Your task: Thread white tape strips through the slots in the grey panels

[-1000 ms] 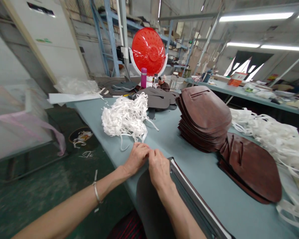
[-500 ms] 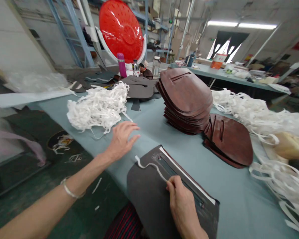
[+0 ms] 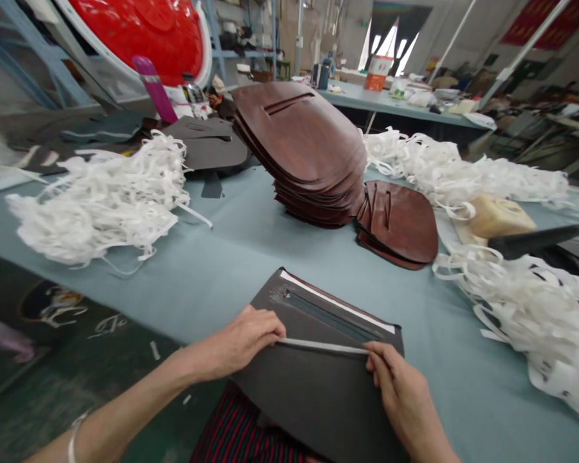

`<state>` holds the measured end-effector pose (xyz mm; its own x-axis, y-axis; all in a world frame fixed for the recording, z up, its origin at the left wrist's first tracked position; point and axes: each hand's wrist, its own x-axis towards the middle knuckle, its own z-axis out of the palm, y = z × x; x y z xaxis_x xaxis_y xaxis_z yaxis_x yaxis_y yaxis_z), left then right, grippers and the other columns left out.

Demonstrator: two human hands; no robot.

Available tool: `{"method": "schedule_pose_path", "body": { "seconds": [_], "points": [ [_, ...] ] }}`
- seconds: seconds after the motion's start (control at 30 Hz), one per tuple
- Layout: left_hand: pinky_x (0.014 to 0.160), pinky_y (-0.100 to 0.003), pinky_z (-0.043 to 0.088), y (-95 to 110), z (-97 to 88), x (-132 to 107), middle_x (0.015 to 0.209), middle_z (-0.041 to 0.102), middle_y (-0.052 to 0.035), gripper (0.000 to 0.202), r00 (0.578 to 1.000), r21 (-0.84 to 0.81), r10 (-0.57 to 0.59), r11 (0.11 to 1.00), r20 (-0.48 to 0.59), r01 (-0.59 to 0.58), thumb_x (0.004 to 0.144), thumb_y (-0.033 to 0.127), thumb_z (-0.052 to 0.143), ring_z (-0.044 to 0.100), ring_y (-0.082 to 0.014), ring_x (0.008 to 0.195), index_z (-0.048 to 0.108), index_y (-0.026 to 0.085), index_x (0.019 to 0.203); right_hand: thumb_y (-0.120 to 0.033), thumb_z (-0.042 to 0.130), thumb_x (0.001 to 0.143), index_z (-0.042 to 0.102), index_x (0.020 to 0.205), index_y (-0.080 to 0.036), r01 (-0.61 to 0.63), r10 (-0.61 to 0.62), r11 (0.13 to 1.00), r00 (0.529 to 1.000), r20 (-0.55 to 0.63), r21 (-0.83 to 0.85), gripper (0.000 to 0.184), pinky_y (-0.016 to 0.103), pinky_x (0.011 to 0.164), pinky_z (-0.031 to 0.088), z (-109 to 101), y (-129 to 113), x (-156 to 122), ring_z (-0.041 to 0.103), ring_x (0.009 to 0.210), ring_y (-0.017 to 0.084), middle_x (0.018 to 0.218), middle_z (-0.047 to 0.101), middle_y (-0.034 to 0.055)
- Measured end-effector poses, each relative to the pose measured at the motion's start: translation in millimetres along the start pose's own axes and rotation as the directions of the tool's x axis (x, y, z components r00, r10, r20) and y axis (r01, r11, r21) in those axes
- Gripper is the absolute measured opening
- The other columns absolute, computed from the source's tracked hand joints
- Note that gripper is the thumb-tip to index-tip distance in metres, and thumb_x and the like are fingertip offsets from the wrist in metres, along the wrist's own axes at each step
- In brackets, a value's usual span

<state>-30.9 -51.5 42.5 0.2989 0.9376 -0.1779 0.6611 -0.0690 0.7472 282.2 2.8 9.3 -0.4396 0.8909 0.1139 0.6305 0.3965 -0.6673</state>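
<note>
A dark grey leather-like panel (image 3: 318, 379) lies at the table's near edge, with a long slot and a white-edged top border. A narrow white strip (image 3: 323, 346) runs taut across it. My left hand (image 3: 244, 341) pinches one end of the strip at the panel's left edge. My right hand (image 3: 398, 386) grips the other end at the right edge. A tall stack of reddish-brown leather pieces (image 3: 299, 151) leans just beyond the panel, with a lower stack (image 3: 398, 225) to its right. Loose white strips (image 3: 96, 199) lie in a tangled heap beyond my left hand.
More white strips (image 3: 525, 308) spread along the right side of the grey-blue table (image 3: 251, 283), around a beige block (image 3: 495, 217) and a black handle (image 3: 535, 240). Dark panels (image 3: 207, 145), a purple bottle (image 3: 154, 90) and a large red disc (image 3: 135, 38) stand behind.
My left hand has come down from the air onto the strip's end. The strip, curved before, now lies straight and taut across the panel. The view has swung, shifting everything.
</note>
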Motion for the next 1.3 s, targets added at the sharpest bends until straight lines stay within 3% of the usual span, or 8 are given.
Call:
{"method": "schedule_pose_path", "body": {
  "seconds": [0.17, 0.4, 0.5, 0.6, 0.7, 0.97, 1.17, 1.3],
  "points": [
    [0.061, -0.025, 0.036, 6, 6.3, 9, 0.070, 0.059, 0.0029, 0.023, 0.932, -0.108, -0.299, 0.953, -0.205, 0.282, 0.089, 0.039, 0.050, 0.054, -0.0136, 0.066, 0.059, 0.020, 0.081, -0.044, 0.041, 0.089, 0.058, 0.080, -0.022, -0.141, 0.141, 0.986, 0.990, -0.001, -0.092, 0.030, 0.023, 0.051, 0.042, -10, 1, 9, 0.058, 0.050, 0.013, 0.058, 0.059, -0.0022],
    [0.063, -0.025, 0.037, -3, 0.0, 30, 0.072, 0.061, 0.0025, 0.017, 0.893, -0.055, -0.291, 0.955, -0.344, 0.290, 0.089, 0.028, 0.045, 0.055, -0.0131, 0.066, 0.059, 0.019, 0.082, -0.052, 0.042, 0.085, 0.061, 0.080, -0.023, -0.295, 0.293, 0.949, 0.956, -0.036, -0.111, 0.034, 0.023, 0.051, 0.041, -14, 14, -1, 0.058, 0.051, 0.014, 0.059, 0.060, -0.0022],
    [0.068, -0.026, 0.039, -1, -1.8, 33, 0.077, 0.059, 0.0012, 0.017, 0.911, -0.015, -0.218, 0.974, -0.351, 0.227, 0.090, 0.025, 0.044, 0.054, -0.0136, 0.071, 0.059, 0.019, 0.085, -0.053, 0.043, 0.085, 0.061, 0.083, -0.023, -0.332, 0.331, 0.941, 0.943, -0.019, -0.073, 0.035, 0.022, 0.052, 0.042, -14, 17, -3, 0.059, 0.054, 0.014, 0.061, 0.061, -0.0022],
    [0.078, -0.028, 0.043, 2, -0.8, 35, 0.094, 0.056, -0.0013, 0.021, 0.964, 0.010, -0.028, 0.999, -0.263, 0.032, 0.091, 0.022, 0.047, 0.053, -0.0140, 0.084, 0.057, 0.023, 0.110, -0.054, 0.043, 0.085, 0.060, 0.084, -0.023, -0.339, 0.339, 0.939, 0.941, -0.017, -0.053, 0.035, 0.022, 0.053, 0.041, -12, 18, -3, 0.057, 0.054, 0.013, 0.061, 0.059, -0.0027],
    [0.085, -0.030, 0.044, 4, 6.1, 40, 0.104, 0.051, -0.0038, 0.036, 0.974, 0.083, 0.124, 0.990, -0.191, -0.110, 0.092, 0.019, 0.049, 0.051, -0.0150, 0.093, 0.049, 0.028, 0.126, -0.054, 0.043, 0.085, 0.060, 0.084, -0.023, -0.339, 0.339, 0.940, 0.941, -0.023, -0.042, 0.035, 0.022, 0.053, 0.040, -10, 18, -3, 0.055, 0.053, 0.013, 0.060, 0.058, -0.0032],
    [0.089, -0.035, 0.038, 14, 21.5, 64, 0.106, 0.052, -0.0054, 0.011, 0.933, 0.309, 0.295, 0.924, -0.208, -0.223, 0.092, 0.025, 0.051, 0.047, -0.0191, 0.101, 0.060, 0.020, 0.089, -0.055, 0.041, 0.087, 0.059, 0.084, -0.023, -0.363, 0.362, 0.931, 0.931, -0.039, -0.037, 0.037, 0.023, 0.055, 0.040, -9, 23, -6, 0.056, 0.057, 0.015, 0.061, 0.058, -0.0015],
    [0.080, -0.030, 0.040, 10, 1.8, 43, 0.087, 0.061, -0.0004, 0.021, 0.986, 0.115, 0.029, 0.993, -0.163, -0.010, 0.095, 0.035, 0.043, 0.054, -0.0158, 0.083, 0.058, 0.021, 0.089, -0.058, 0.041, 0.087, 0.058, 0.076, -0.023, -0.385, 0.384, 0.921, 0.923, -0.016, -0.061, 0.040, 0.023, 0.050, 0.037, -10, 15, -4, 0.054, 0.052, 0.015, 0.058, 0.058, -0.0016],
    [0.076, -0.028, 0.042, 9, 0.8, 34, 0.088, 0.064, -0.0009, 0.025, 0.970, -0.028, -0.135, 0.991, -0.204, 0.132, 0.093, 0.034, 0.041, 0.058, -0.0158, 0.083, 0.062, 0.021, 0.088, -0.056, 0.041, 0.087, 0.060, 0.079, -0.024, -0.377, 0.377, 0.921, 0.926, -0.014, -0.098, 0.037, 0.024, 0.052, 0.039, -10, 11, -3, 0.057, 0.055, 0.016, 0.063, 0.061, -0.0011]
  ]
}}
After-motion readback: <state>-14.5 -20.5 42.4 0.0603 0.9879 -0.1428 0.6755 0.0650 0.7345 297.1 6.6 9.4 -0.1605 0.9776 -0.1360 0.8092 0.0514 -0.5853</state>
